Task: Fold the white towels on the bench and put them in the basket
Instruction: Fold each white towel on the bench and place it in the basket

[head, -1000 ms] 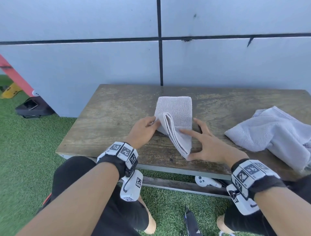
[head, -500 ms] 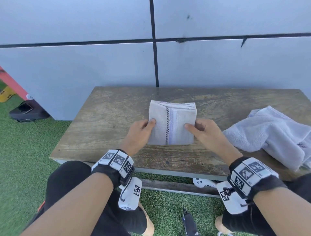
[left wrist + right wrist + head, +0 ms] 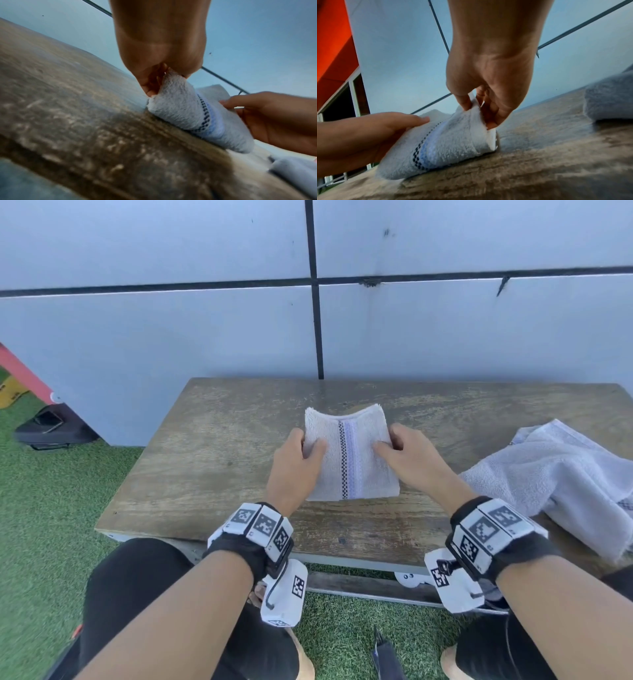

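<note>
A folded white towel (image 3: pixel 349 460) with a dark checked stripe and a pale blue band lies mid-bench on the wooden bench (image 3: pixel 212 460). My left hand (image 3: pixel 298 460) pinches its left edge, thumb on top, fingers underneath. My right hand (image 3: pixel 407 457) pinches the right edge the same way. The far half is raised off the wood while the near end rests on it. The left wrist view shows the folded towel (image 3: pixel 181 112) between my left hand (image 3: pixel 159 81) and my right hand (image 3: pixel 257 108). The right wrist view shows the folded towel (image 3: pixel 453 140) pinched by my right hand (image 3: pixel 479 108). No basket is in view.
A crumpled white towel (image 3: pixel 561 481) lies at the bench's right end, close to my right wrist. A grey panelled wall (image 3: pixel 445 330) stands right behind the bench. Green turf (image 3: pixel 51 508) surrounds it, with a black object (image 3: pixel 51 429) on the ground at left.
A second ago the towel's near half was being folded over. It then lay flat as a small rectangle, stripe up. Now both hands pinch its sides and its far half is lifted.
</note>
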The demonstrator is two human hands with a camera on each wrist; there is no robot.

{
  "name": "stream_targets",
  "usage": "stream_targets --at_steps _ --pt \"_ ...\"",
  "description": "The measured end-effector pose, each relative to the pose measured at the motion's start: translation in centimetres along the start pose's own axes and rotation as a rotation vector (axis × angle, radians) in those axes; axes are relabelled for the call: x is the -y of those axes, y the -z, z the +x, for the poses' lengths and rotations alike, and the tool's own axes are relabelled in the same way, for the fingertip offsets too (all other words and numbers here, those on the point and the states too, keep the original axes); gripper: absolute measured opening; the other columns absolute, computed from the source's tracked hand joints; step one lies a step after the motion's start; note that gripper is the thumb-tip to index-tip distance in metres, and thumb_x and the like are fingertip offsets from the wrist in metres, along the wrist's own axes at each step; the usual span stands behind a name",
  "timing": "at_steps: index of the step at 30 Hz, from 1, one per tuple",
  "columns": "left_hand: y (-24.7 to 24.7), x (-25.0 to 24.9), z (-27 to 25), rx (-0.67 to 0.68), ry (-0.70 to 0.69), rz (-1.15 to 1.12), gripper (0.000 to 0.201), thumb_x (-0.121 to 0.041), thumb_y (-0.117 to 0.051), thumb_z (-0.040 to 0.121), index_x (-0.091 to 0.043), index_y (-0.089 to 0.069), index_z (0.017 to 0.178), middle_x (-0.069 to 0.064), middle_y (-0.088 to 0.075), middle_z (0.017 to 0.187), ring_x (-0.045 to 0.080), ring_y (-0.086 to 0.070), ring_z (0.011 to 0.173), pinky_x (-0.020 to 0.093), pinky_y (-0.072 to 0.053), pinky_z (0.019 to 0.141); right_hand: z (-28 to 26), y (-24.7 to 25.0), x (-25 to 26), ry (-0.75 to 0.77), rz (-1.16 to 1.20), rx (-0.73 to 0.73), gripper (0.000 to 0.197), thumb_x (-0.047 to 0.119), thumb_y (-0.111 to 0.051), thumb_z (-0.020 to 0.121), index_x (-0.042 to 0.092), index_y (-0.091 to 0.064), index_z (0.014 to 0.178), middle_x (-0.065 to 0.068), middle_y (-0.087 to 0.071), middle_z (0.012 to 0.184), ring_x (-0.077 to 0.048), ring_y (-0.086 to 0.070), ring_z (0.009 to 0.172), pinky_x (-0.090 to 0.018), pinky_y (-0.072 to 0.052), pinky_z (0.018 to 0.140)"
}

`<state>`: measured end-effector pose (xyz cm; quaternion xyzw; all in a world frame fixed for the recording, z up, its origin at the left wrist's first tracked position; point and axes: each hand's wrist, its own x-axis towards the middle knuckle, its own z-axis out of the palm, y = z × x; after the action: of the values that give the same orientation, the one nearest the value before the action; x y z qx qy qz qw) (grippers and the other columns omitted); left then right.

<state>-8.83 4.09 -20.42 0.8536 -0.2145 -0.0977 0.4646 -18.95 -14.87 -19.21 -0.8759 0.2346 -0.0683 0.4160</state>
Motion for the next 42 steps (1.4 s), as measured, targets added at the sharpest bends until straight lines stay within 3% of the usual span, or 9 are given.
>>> stream_targets --at_steps 4,8,15,23,31,33,37,39,42 --pt "-1.1 1.8 0.4 0.020 0.072 0.146 0.030 -0.037 -0.049 0.102 -0.012 -0.041 0.088 0.001 -0.050 0.080 0.017 -0.047 0.068 0.027 -0.034 0.054 1.0 -1.3 -1.1 -0.101 -0.056 0.026 0.030 0.035 -0.054 0.099 0.007 -0.057 0.089 -0.005 -0.064 0.091 -0.014 -0.055 0.072 -0.028 -0.040 0.056" --pt "-1.7 2.2 1.1 -0.009 0.124 0.166 0.030 -0.038 -0.049 0.102 -0.013 -0.043 0.086 0.002 -0.052 0.079 0.017 -0.048 0.067 0.031 -0.036 0.056 1.6 -1.9 -1.5 -0.163 -0.060 -0.020 0.034 0.035 -0.055 0.099 0.010 -0.049 0.077 -0.006 -0.055 0.077 -0.016 -0.047 0.061 -0.025 -0.033 0.048" --pt "-2.0 2.1 1.2 -0.032 0.096 0.257 0.032 -0.040 -0.043 0.104 -0.011 -0.046 0.092 0.007 -0.057 0.081 0.027 -0.056 0.074 0.042 -0.050 0.070 1.9 -1.9 -1.3 -0.220 -0.035 0.005 0.029 0.035 -0.055 0.098 0.011 -0.053 0.083 -0.005 -0.057 0.080 -0.018 -0.051 0.064 -0.026 -0.037 0.049" --pt "-1.9 1.6 1.5 -0.009 0.120 0.339 0.034 -0.043 -0.040 0.105 -0.013 -0.042 0.090 0.009 -0.056 0.085 0.035 -0.062 0.085 0.041 -0.046 0.070 1.5 -2.3 -1.1 -0.218 -0.084 -0.013 0.028 0.033 -0.053 0.098 0.012 -0.047 0.080 -0.004 -0.053 0.075 -0.018 -0.048 0.061 -0.028 -0.036 0.050" --pt "-0.3 0.1 0.8 0.148 0.245 0.069 0.046 -0.042 -0.063 0.092 -0.011 -0.042 0.119 0.002 -0.059 0.100 0.013 -0.056 0.078 0.027 -0.043 0.059 0.1 -2.4 -0.7 -0.289 -0.111 -0.006 0.034 0.032 -0.052 0.097 0.014 -0.042 0.071 -0.002 -0.049 0.068 -0.016 -0.046 0.056 -0.027 -0.035 0.049" --pt "0.2 -0.2 0.4 0.131 0.188 0.028 0.052 -0.038 -0.064 0.092 -0.015 -0.035 0.129 0.001 -0.057 0.103 0.012 -0.057 0.083 0.028 -0.048 0.066 -0.7 -2.5 -0.4 -0.349 0.095 0.050 0.028 0.027 -0.055 0.098 0.007 -0.051 0.079 -0.005 -0.059 0.076 -0.016 -0.059 0.063 -0.027 -0.045 0.048" --pt "0.0 0.4 -0.5 -0.177 -0.101 0.237 0.045 -0.030 -0.057 0.093 -0.017 -0.044 0.134 0.006 -0.048 0.128 0.020 -0.048 0.115 0.039 -0.044 0.098 -2.9 -1.7 0.9 -0.421 0.750 0.217 0.019 0.011 -0.053 0.102 -0.001 -0.057 0.116 -0.016 -0.071 0.107 -0.023 -0.074 0.087 -0.031 -0.061 0.066" --pt "-0.7 0.1 -1.5 -0.213 -0.143 0.420 0.037 -0.035 -0.053 0.094 -0.018 -0.051 0.126 0.005 -0.046 0.127 0.024 -0.044 0.118 0.040 -0.039 0.099 -3.2 -1.5 1.1 -0.396 0.696 0.117 0.026 0.013 -0.056 0.100 -0.003 -0.049 0.120 -0.017 -0.069 0.109 -0.025 -0.074 0.091 -0.037 -0.062 0.074" --pt "-2.2 -0.5 -2.7 -0.013 -0.070 0.623 0.052 -0.060 -0.047 0.091 -0.026 -0.056 0.129 0.008 -0.040 0.137 0.031 -0.033 0.130 0.045 -0.029 0.106 -2.7 -1.1 0.6 -0.188 0.146 -0.147 0.043 0.026 -0.055 0.096 0.016 -0.038 0.134 -0.006 -0.049 0.129 -0.022 -0.057 0.113 -0.035 -0.048 0.092"
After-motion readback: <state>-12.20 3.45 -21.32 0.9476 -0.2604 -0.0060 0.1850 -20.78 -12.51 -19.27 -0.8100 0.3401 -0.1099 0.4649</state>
